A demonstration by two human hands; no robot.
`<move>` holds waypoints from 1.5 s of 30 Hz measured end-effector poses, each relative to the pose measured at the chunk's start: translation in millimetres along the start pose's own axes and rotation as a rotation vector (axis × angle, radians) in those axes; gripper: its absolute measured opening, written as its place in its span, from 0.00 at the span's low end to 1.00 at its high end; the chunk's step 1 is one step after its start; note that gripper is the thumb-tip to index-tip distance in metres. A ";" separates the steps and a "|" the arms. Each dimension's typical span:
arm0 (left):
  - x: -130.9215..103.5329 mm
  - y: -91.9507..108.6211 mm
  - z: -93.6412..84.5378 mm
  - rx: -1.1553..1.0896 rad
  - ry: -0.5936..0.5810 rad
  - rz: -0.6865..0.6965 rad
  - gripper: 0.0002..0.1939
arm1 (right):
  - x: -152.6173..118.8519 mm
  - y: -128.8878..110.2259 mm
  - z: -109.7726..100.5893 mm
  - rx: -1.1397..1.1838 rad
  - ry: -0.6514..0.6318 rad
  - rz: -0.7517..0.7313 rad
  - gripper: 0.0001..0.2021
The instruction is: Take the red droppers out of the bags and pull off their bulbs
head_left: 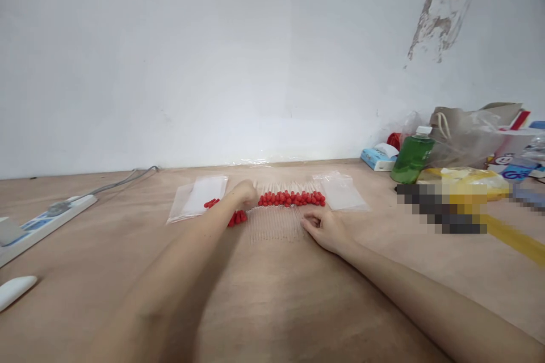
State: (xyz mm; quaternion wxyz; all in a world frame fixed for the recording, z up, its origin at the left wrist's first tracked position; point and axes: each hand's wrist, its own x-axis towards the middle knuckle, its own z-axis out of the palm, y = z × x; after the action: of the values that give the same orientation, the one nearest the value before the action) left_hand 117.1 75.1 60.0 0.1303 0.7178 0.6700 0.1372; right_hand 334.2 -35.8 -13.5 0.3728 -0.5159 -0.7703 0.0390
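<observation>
A row of thin pale sticks with red bulb-like ends (292,198) lies on the table, red ends toward me. Just in front of it, thin clear tubes (272,224) lie side by side. My left hand (244,194) is at the row's left end, fingers curled and closed; what they hold is hidden. Beside its wrist are loose red pieces (237,218), and a few more lie partly behind the forearm. My right hand (323,228) rests at the right end of the clear tubes, thumb and fingers bent together there. Whatever is between them is too small to make out.
Clear plastic bags lie at left (206,195) and right (343,190) of the row. A power strip (46,221) is far left, with a white object (16,290) below it. At right stand a green bottle (412,157), a tissue pack (378,157) and several bags; a blurred dark item lies nearer.
</observation>
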 end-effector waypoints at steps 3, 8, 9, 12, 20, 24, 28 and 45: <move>-22.2 -3.8 -7.5 0.012 0.192 0.085 0.12 | 0.1 -1.8 -0.2 0.002 0.071 0.044 0.09; -90.7 -23.0 8.3 -0.060 0.404 0.493 0.10 | -4.7 -10.6 -7.9 0.057 0.268 -0.103 0.25; -103.4 -28.2 14.7 -0.107 0.464 0.609 0.09 | -6.5 -13.7 -10.2 0.063 0.259 -0.166 0.28; -129.1 -40.3 31.7 -0.176 0.473 0.766 0.06 | -11.9 -24.5 -14.5 0.007 0.154 -0.381 0.28; -137.5 -37.7 41.0 -0.128 0.374 0.849 0.05 | -13.7 -37.6 -1.6 -0.112 0.069 -0.555 0.09; -140.8 -39.5 43.1 -0.109 0.358 0.874 0.05 | -15.5 -36.6 0.2 -0.114 0.049 -0.591 0.08; -143.2 -49.6 42.7 -0.144 0.359 0.875 0.06 | -19.2 -29.6 -4.7 -0.113 0.041 -0.620 0.08; -130.9 -80.8 6.3 -0.269 0.664 0.578 0.12 | -7.8 2.8 -7.0 -0.225 0.140 -0.024 0.12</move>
State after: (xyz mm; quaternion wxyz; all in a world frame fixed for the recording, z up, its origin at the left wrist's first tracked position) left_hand 36.1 -50.0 21.3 -0.0427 0.7691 0.4241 0.4762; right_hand 342.1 -43.2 -13.9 0.3659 -0.5465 -0.7481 -0.0881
